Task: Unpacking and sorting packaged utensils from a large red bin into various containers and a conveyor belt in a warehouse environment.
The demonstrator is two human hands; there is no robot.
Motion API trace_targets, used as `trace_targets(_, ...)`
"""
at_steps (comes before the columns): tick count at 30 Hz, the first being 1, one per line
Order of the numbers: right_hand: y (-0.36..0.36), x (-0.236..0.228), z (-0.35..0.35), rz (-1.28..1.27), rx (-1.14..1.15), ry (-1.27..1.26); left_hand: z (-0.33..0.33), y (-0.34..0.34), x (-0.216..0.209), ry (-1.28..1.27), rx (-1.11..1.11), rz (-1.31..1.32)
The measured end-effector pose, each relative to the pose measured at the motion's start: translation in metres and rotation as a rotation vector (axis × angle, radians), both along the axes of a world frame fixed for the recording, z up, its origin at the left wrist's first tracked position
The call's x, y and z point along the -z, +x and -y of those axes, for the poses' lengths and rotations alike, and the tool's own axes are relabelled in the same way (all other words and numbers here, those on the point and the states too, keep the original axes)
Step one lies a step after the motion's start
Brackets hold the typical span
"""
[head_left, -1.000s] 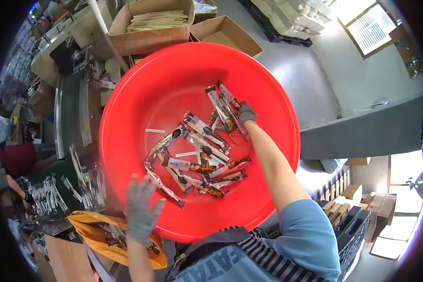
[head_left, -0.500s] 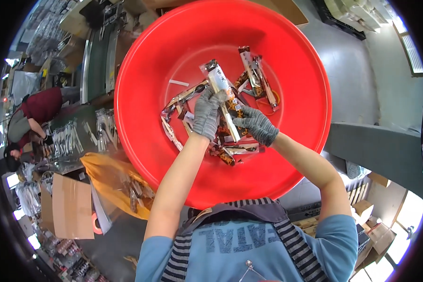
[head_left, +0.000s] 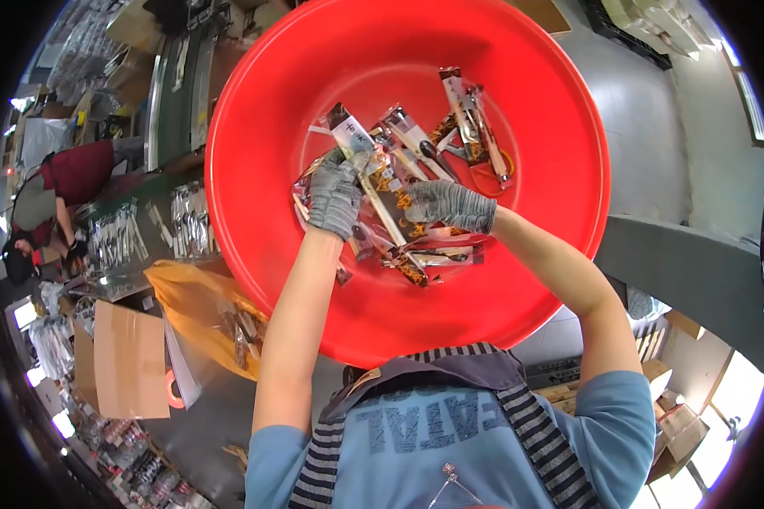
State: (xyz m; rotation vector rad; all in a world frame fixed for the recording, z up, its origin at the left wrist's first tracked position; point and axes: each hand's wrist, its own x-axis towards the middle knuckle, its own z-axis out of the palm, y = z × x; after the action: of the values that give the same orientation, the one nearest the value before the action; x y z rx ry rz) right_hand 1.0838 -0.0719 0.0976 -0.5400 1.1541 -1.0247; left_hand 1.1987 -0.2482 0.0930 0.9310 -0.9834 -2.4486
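Note:
In the large red tub (head_left: 263, 170) lies a loose heap of clear-wrapped cutlery packets (head_left: 437, 254), some with black-and-orange printing and some showing black spoons. My left hand (head_left: 335, 195), in a grey knit glove, is closed on a long cutlery packet (head_left: 348, 129) with a black-and-white label at its far end; pale sticks run down its length. My right hand (head_left: 452, 205), gloved alike, reaches low into the heap from the right. Its fingers are curled against the black-and-orange packets, and what they grip is partly hidden. More packets (head_left: 475, 127) lie against each other at the far right of the heap.
Left of the tub lie an orange bag (head_left: 199, 310) with packets inside and a cardboard box (head_left: 132, 360). Farther left, a person (head_left: 72, 182) in a dark red top works at a bench with rows of packets (head_left: 115, 233). A grey beam (head_left: 679, 263) stands at right.
My left hand has moved left with its packet, which now lies slanted over the heap. My right hand has left that packet's near end and moved left and farther in among the others.

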Motion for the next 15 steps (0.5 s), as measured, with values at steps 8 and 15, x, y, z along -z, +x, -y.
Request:
trace_targets(8, 0.017, 0.047, -0.003, -0.563, -0.186, -0.340, 0.014, 0.013, -0.002, 0.242, 0.030, -0.067)
trace_targets(15, 0.048, 0.022, -0.002, 0.155, 0.018, 0.036, 0.005, 0.022, 0.006, 0.238, -0.035, -0.056)
